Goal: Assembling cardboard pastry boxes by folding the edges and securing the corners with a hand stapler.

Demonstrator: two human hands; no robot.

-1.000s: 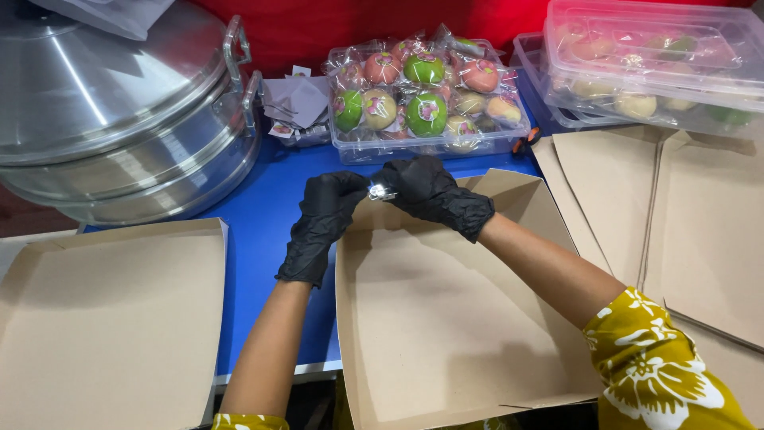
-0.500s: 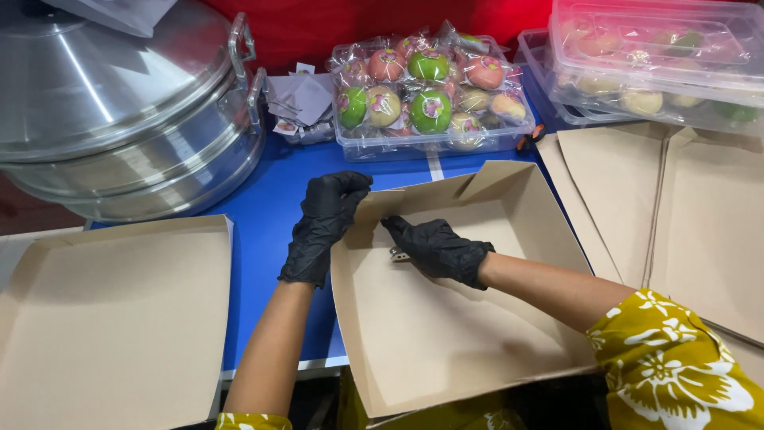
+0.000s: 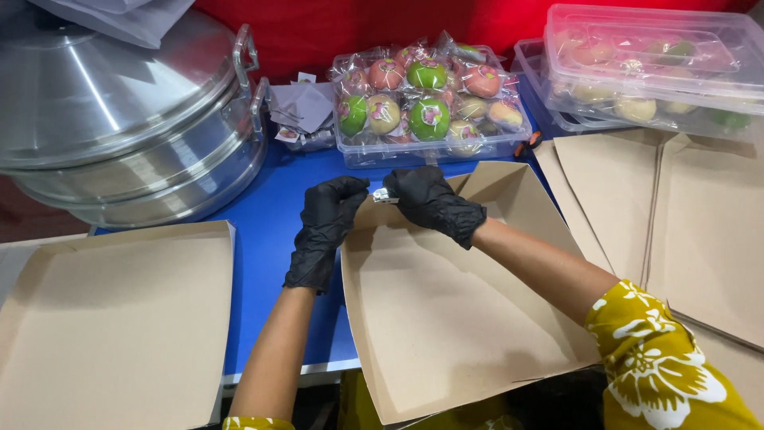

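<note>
A blue tabletop (image 3: 263, 215) runs under your arms, backed by a red wall (image 3: 318, 32) and crowded with packing goods. Your left hand (image 3: 328, 227), in a black glove, pinches the far left corner of a shallow brown cardboard tray (image 3: 446, 318), fingers closed on the folded flap. Your right hand (image 3: 430, 203), gloved the same, is clamped on a small silvery stapler (image 3: 382, 195) that sits at that same corner, between the two hands and touching the tray's rim. The tray lies tilted across the table's near edge, matte and creased, its walls standing up. A second finished tray (image 3: 111, 318) rests to the left. Flat cardboard blanks (image 3: 684, 231) are stacked to the right. Behind, a large, shiny round metal steamer (image 3: 119, 127) sits with its domed lid on. Beside it a clear plastic tub (image 3: 430, 151) holds round wrapped sweets (image 3: 428, 118), green, pink and cream, glossy in their film. More clear lidded containers (image 3: 652, 64) stand stacked at the far right.
</note>
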